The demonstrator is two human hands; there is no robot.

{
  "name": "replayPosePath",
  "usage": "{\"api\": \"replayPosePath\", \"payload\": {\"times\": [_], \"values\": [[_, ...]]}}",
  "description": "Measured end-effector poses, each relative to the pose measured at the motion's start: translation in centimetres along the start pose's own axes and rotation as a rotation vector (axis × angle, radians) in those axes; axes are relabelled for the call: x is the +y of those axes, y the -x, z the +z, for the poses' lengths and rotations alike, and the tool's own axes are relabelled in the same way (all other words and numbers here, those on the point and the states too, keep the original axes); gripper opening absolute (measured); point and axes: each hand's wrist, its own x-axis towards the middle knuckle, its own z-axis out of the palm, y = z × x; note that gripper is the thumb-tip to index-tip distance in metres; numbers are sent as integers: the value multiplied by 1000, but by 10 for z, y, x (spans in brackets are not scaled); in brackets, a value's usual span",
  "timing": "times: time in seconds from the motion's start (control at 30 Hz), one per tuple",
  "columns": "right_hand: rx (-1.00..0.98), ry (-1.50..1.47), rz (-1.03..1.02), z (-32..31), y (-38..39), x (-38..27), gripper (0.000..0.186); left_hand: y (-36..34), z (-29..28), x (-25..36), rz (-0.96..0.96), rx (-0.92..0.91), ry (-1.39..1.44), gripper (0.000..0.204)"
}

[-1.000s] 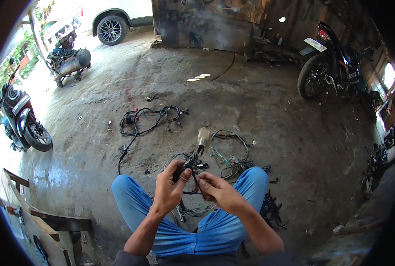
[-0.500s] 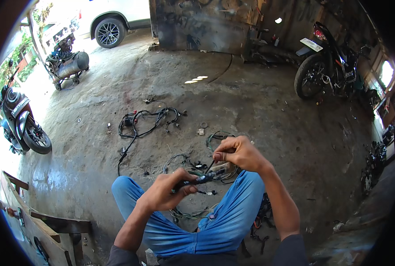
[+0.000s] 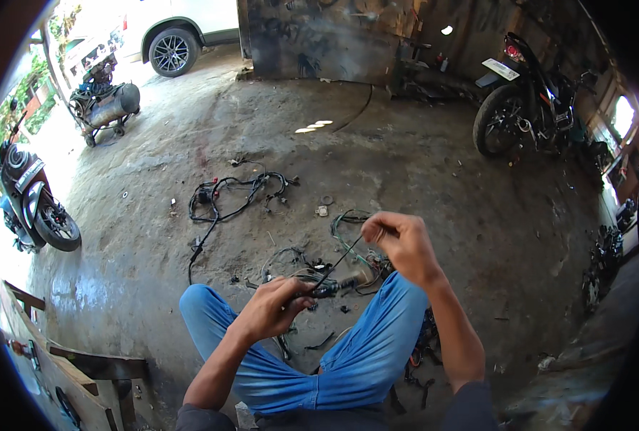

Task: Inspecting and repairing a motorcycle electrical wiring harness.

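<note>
My left hand [image 3: 273, 310] is closed around a dark, taped-looking wire bundle [image 3: 339, 286], whose end sticks out to the right between my knees. From that bundle a thin black strip [image 3: 342, 259], perhaps tape, runs taut up and right. Its upper end is pinched in the fingers of my right hand [image 3: 406, 248], raised above my right knee. Loose green wires [image 3: 336, 224] and small black connectors [image 3: 319, 266] lie on the floor just behind the bundle. Farther left, a black wiring harness [image 3: 222, 215] is spread out in loops.
A wooden bench [image 3: 100, 365] stands at my near left. Beyond it are a scooter [image 3: 39, 197] and a wheeled air compressor [image 3: 111, 106]. A white car [image 3: 219, 16] is parked at the back, and a motorcycle [image 3: 528, 108] at the far right. More dark wiring [image 3: 414, 363] lies beside my right thigh.
My right hand has moved up and to the right, and a longer stretch of the black strip now shows between the hands. My left hand still grips the bundle, with its fingers turned further over it.
</note>
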Motion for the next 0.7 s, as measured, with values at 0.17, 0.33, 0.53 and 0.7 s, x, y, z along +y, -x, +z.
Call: {"api": "replayPosePath", "payload": {"times": [0.17, 0.33, 0.53, 0.7], "values": [[3, 62, -21, -1, 9, 86, 12, -19, -13, -7, -342, 311, 260, 21], [-180, 376, -205, 12, 55, 19, 10, -12, 3, -65, -446, 397, 331, 22], [-265, 361, -220, -3, 64, -7, 11, -21, 17, -47, -431, 536, 492, 19], [215, 587, -367, -62, 30, 4, 15, -12, 0, -50, 86, 54, -54, 18]]}}
